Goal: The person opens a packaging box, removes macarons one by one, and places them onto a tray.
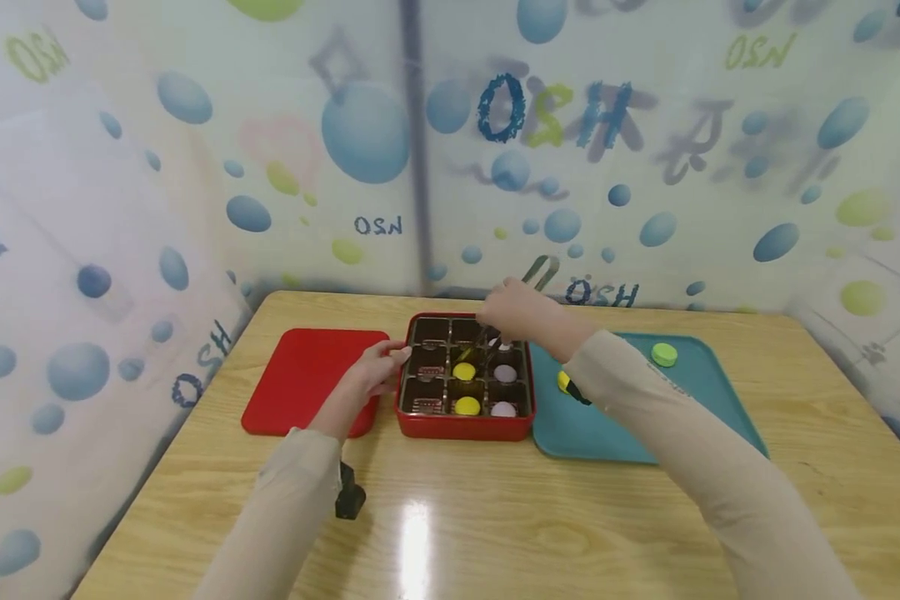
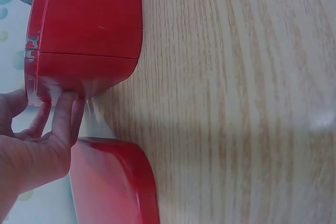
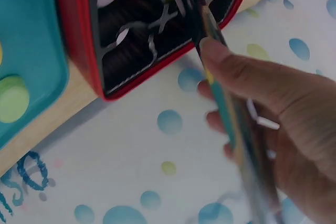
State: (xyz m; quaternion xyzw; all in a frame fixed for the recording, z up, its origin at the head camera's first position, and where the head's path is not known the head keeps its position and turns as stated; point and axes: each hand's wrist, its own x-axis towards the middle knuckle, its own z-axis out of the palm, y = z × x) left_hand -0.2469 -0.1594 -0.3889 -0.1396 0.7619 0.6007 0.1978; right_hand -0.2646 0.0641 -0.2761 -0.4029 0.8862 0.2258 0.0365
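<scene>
Red compartment box (image 1: 465, 427) — between red lid (image 1: 307, 375) and teal tray (image 1: 615, 432).
Right hand (image 1: 528, 315) grips metal tongs (image 3: 244, 135), tips inside the box; left hand (image 1: 377, 367) unclenched, fingertips against its left wall — narrow gap at lid, tray edge just beside.

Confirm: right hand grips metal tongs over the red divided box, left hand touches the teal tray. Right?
No, the left hand touches the red divided box, not the teal tray, as the left wrist view shows. The right hand grips metal tongs over that box.
</scene>
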